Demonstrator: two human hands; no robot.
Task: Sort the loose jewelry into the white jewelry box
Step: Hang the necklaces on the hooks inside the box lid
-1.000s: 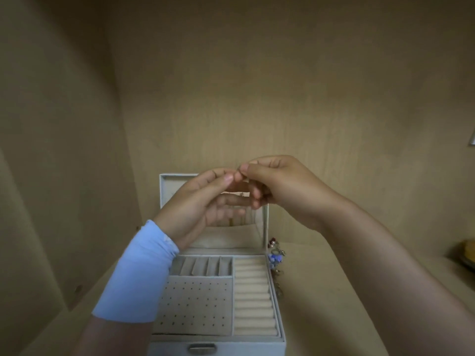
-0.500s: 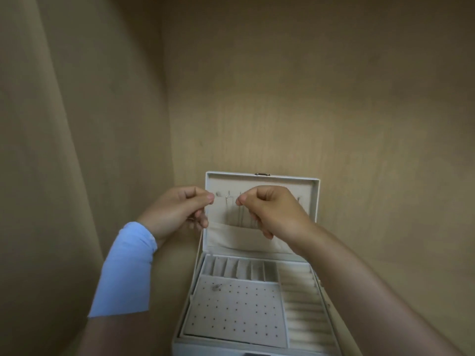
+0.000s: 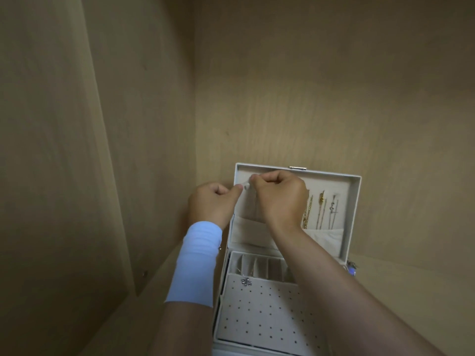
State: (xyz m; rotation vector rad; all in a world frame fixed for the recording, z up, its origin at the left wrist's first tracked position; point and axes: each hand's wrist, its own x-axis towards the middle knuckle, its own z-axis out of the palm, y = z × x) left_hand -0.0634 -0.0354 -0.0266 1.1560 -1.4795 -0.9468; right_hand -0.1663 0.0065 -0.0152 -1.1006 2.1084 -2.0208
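Note:
The white jewelry box (image 3: pixel 354 217) stands open on a wooden shelf, its lid upright. Both hands are raised at the lid's upper left corner. My left hand (image 3: pixel 210 204) and my right hand (image 3: pixel 280 199) pinch a thin necklace (image 3: pixel 247 187) between fingertips, close to a small tab on the lid lining; its chain is barely visible. Gold and silver necklaces (image 3: pixel 320 210) hang inside the lid to the right, their ends in the lid pocket. A small silver earring (image 3: pixel 246 281) sits on the dotted earring panel (image 3: pixel 259 314).
Wooden cabinet walls close in at the left (image 3: pixel 77 150) and behind the box. A blue beaded piece of jewelry (image 3: pixel 351 268) lies on the shelf just right of the box. A light blue band (image 3: pixel 195 263) covers my left wrist.
The view has swung left and down, so the box now sits lower right. Both hands have moved from in front of the lid to its upper left corner, closer together.

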